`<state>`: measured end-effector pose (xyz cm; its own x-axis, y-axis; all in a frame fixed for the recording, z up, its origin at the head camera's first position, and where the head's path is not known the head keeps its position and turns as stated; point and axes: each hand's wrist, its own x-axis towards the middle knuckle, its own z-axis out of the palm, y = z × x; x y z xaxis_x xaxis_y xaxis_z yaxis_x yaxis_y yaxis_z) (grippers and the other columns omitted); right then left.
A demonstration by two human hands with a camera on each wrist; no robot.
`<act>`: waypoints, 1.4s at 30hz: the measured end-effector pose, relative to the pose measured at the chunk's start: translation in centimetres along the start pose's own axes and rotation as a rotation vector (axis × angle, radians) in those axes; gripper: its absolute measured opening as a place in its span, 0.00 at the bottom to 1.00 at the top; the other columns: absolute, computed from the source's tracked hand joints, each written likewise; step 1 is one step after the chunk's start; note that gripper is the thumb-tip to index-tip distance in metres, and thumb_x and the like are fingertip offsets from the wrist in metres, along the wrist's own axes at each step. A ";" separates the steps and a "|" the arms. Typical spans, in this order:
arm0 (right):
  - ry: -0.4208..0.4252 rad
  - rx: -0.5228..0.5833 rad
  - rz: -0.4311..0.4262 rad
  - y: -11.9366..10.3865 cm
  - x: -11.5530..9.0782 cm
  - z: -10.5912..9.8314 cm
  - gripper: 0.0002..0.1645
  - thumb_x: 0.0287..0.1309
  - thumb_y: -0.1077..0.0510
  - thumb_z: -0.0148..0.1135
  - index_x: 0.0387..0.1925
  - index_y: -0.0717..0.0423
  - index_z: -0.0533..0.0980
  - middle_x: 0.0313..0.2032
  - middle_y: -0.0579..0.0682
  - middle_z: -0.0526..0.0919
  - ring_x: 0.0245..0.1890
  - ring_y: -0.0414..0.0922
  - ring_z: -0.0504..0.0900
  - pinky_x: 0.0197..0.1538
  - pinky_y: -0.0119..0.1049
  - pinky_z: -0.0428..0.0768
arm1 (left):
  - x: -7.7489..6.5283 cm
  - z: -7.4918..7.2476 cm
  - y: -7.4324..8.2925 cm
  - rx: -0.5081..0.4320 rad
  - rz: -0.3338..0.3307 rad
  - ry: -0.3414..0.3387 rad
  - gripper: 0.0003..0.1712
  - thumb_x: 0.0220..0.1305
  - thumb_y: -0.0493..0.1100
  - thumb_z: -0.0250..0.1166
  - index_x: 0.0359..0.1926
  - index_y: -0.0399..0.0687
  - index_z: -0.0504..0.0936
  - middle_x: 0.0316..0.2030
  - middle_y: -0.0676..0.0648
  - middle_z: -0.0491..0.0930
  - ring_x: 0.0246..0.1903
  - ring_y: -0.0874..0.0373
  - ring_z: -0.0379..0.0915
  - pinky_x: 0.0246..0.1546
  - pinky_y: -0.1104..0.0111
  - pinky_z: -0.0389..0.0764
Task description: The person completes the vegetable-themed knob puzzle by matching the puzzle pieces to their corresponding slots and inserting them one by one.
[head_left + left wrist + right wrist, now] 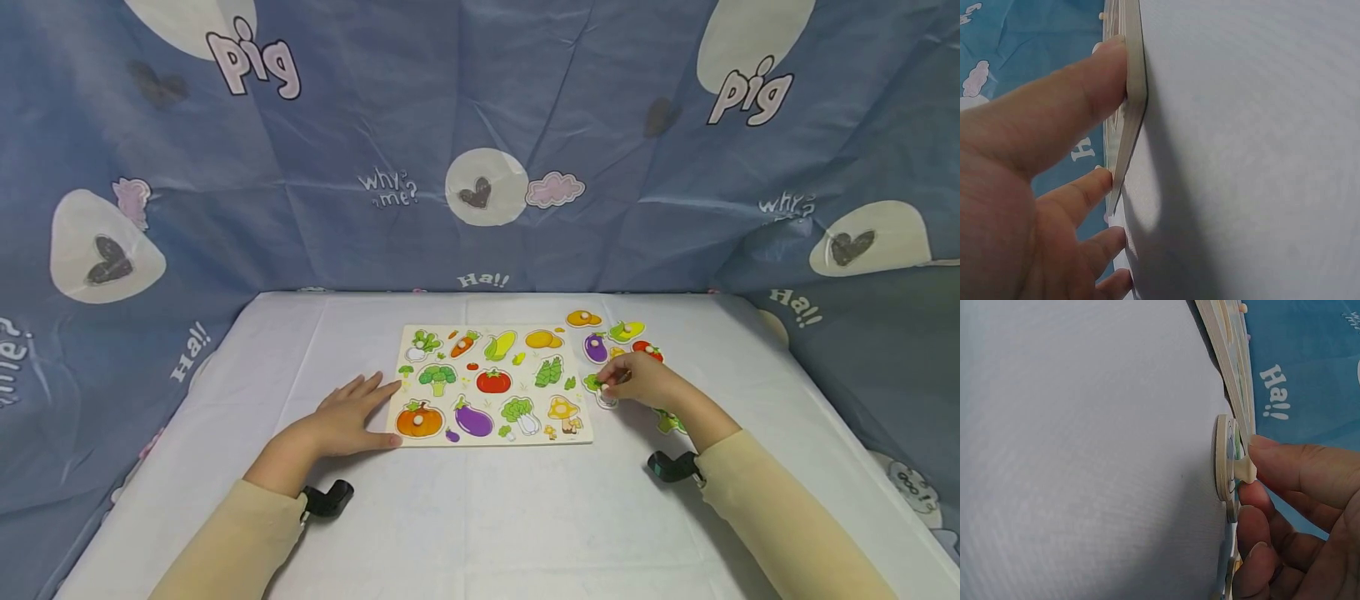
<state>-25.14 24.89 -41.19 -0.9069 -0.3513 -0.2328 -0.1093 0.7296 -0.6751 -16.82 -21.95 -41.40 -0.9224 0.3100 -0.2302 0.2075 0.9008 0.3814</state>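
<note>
A puzzle board (480, 442) printed with vegetables lay flat on a white table (480, 517). The left hand (348, 423) was at the board's left side, its fingers spread wide and loose, with the thumb touching the near corner and another fingertip meeting the edge. The right hand (643, 379), drawn narrow, pinched a small pale knob (1245, 469) between thumb and finger; that knob stood up from a green-and-white vegetable piece (592, 383) just beside the board's right edge (whether the piece was touching the table, I could not tell). Beyond that hand, a potato piece (582, 318), an eggplant piece (596, 348), a corn piece (627, 332) and a tomato piece (648, 349) lay grouped near the board's far right corner, the tomato partly hidden by the hand. A leafy green piece (669, 422) showed from under the right forearm. On the board itself, a pumpkin piece (420, 420) with its own knob sat in the near left corner. Behind the table hung a blue cloth (420, 242) with hearts and lettering, and both arms wore cream sleeves (232, 546).
</note>
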 end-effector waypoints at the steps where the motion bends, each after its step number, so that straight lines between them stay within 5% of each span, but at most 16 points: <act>1: -0.001 0.001 0.004 0.0 0.0 0.0 0.10 0.56 0.63 0.73 0.41 0.60 0.84 0.33 0.49 0.80 0.35 0.46 0.74 0.39 0.37 0.75 | 0.0 0.0 0.0 -0.001 -0.001 -0.001 0.56 0.54 0.71 0.68 0.77 0.50 0.60 0.76 0.33 0.50 0.74 0.29 0.39 0.70 0.35 0.43; 29: 0.000 0.006 0.057 0.3 0.3 0.4 0.06 0.57 0.63 0.72 0.37 0.58 0.82 0.31 0.49 0.77 0.34 0.46 0.73 0.39 0.37 0.72 | 0.1 0.2 -0.3 0.000 -0.001 -0.001 0.57 0.54 0.71 0.68 0.77 0.50 0.60 0.76 0.33 0.49 0.74 0.29 0.39 0.70 0.34 0.43; 42: -0.012 -0.004 -0.027 -0.7 -0.5 -0.1 0.07 0.57 0.65 0.71 0.37 0.58 0.81 0.31 0.49 0.76 0.33 0.46 0.72 0.35 0.35 0.74 | -0.1 -0.1 0.2 0.002 0.001 -0.003 0.56 0.54 0.70 0.68 0.77 0.50 0.60 0.76 0.33 0.50 0.74 0.29 0.40 0.70 0.33 0.44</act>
<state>-24.65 24.59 -40.50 -0.8987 -0.3779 -0.2226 -0.1354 0.7217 -0.6788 -16.72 -21.87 -41.17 -0.9213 0.3117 -0.2323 0.2090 0.9010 0.3802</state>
